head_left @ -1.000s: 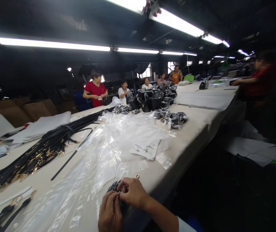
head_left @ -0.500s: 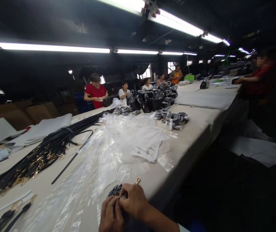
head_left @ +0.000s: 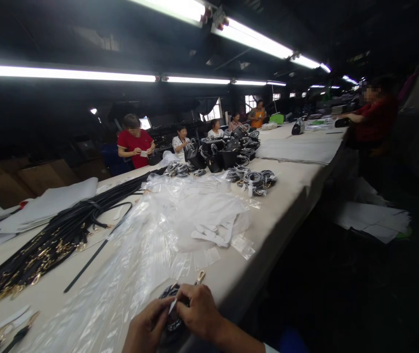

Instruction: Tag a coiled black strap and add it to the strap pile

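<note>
Black straps (head_left: 43, 245) with gold clips heaped at far left on the table (head_left: 290, 206). Clear plastic bags (head_left: 146, 250) spread beside them. Left hand (head_left: 146, 328) pinching the coiled strap (head_left: 172, 306) at the near table edge; right hand (head_left: 198, 311) closed over its top, fingertips gripping a small white strip (head_left: 173, 306).

I see a long pale work table (head_left: 290, 206) running back into a dim hall. Overhead, white fluorescent tube lights (head_left: 253, 41) hang in rows under a dark ceiling. Small bright windows (head_left: 214, 112) sit in the far wall — daylight shows through. White sheets (head_left: 374, 220) lie on the dark floor.
</note>
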Demonstrator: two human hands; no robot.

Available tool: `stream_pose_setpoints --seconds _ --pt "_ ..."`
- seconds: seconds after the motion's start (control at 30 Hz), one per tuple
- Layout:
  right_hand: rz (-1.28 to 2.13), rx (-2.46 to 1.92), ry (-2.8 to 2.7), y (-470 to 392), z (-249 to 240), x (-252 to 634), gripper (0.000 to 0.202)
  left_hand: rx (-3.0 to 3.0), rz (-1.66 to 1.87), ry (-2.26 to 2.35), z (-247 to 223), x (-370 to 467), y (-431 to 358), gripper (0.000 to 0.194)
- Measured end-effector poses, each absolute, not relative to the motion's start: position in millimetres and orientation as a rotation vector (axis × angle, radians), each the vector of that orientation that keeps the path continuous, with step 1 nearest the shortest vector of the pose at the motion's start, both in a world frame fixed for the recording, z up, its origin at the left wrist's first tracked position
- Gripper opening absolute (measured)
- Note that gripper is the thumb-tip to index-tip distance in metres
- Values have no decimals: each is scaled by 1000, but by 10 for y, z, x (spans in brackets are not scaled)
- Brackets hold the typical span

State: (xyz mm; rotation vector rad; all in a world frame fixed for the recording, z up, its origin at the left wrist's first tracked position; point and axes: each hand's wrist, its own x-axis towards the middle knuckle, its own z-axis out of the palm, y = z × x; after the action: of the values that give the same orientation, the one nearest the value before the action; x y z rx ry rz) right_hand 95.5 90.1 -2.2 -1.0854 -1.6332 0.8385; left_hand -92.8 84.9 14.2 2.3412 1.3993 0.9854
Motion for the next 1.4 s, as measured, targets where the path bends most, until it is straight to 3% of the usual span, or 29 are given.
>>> stream_pose_setpoints --seconds 0.37,0.47,0.57,0.73,0.93,1.23,1.4 --pt "959 -940 -1553 935 -112 973 4 2526 969 1286 214 -866 750 16" --pt "967 -916 -1558 921 -113 981 18 2438 1018 1417 230 -815 707 14" --pt "870 -818 -1565 908 -133 954 27 2223 993 1547 279 -753 680 21" --pt "529 -653 -1621 910 -151 910 16 1914 933 1647 344 -715 668 33" --pt "201 -409 -1823 964 -89 1067 19 1604 1046 1686 249 -700 665 42" --pt "209 -434 -2010 994 -113 1179 21 1522 1153 1774 243 -536 597 31" --pt "225 -505 -1990 936 -90 1178 16 1524 1067 1544 246 -651 642 46"
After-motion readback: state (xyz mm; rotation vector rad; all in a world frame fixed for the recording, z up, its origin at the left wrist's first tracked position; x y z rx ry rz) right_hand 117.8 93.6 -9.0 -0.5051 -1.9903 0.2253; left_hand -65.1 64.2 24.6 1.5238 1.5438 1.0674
